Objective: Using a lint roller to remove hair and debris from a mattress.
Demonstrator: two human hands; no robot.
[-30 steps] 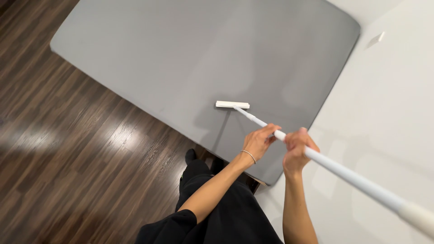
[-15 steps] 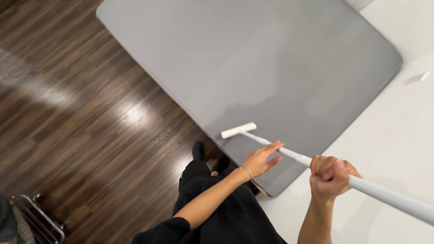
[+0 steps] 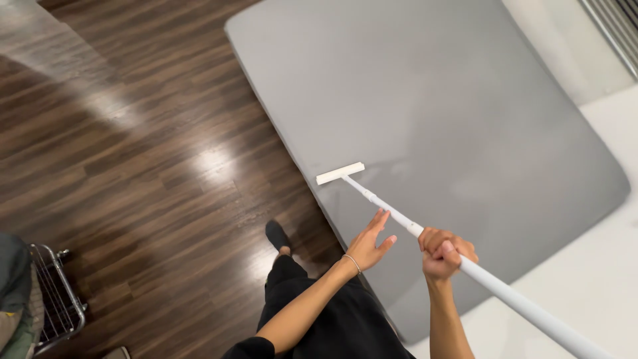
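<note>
A long white pole (image 3: pixel 505 292) ends in a flat white head (image 3: pixel 340 173) that rests on a grey mat (image 3: pixel 432 106) near its left edge. My right hand (image 3: pixel 444 251) is clenched around the pole partway up. My left hand (image 3: pixel 372 240) lies just beside the pole below the right hand, fingers stretched out and apart, only the fingertips near the shaft. A thin bracelet circles the left wrist.
Dark wood floor (image 3: pixel 133 166) with bright glare spots lies left of the mat. A metal wire basket (image 3: pixel 56 302) stands at the lower left. A white surface (image 3: pixel 591 279) borders the mat on the right. My black-clad legs and one shoe (image 3: pixel 278 236) stand at the mat's edge.
The white head has slid toward the mat's left edge. My left hand has let go of the pole and spread its fingers. The view has swung left, bringing the wire basket further in.
</note>
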